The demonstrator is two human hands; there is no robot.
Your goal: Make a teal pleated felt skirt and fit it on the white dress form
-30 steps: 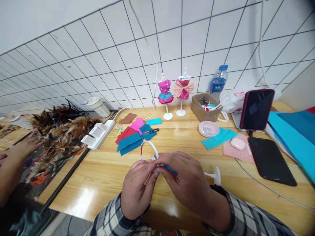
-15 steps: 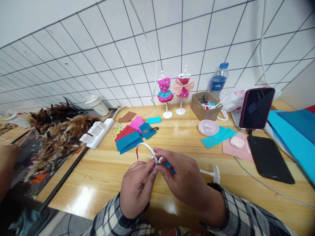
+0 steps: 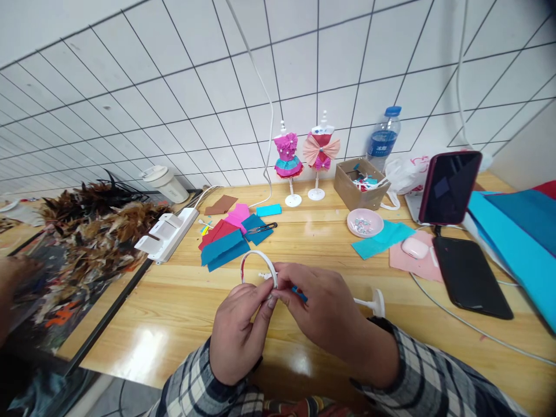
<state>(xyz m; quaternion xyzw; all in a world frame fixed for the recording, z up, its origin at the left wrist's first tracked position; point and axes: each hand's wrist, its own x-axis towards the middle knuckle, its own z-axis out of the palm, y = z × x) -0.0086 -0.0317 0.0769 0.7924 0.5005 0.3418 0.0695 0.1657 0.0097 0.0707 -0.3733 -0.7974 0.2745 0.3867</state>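
A thin white ring with a red inner side, apparently a roll of tape (image 3: 272,270), stands upright between my hands. My left hand (image 3: 238,330) pinches its lower edge between thumb and forefinger. The fingertips of my right hand (image 3: 321,307) are closed on the same edge, close to my left thumb. Beneath my right hand a small white dress-form stand lies on its side, its round base (image 3: 379,303) showing to the right. A bit of blue cloth on it shows between my fingers; the rest is hidden.
Folded coloured cloth pieces (image 3: 226,250) and black thread snips (image 3: 263,228) lie ahead. Two dressed mini mannequins (image 3: 287,156) stand by the wall. Rightward are a pink dish (image 3: 365,230), a cardboard box (image 3: 358,197) and phones (image 3: 471,278). At left, feathers (image 3: 104,231) and another person's hand (image 3: 17,278).
The view has shifted slightly. My hands keep their hold on the tape roll, and my right fingertips have shifted a little along its edge.
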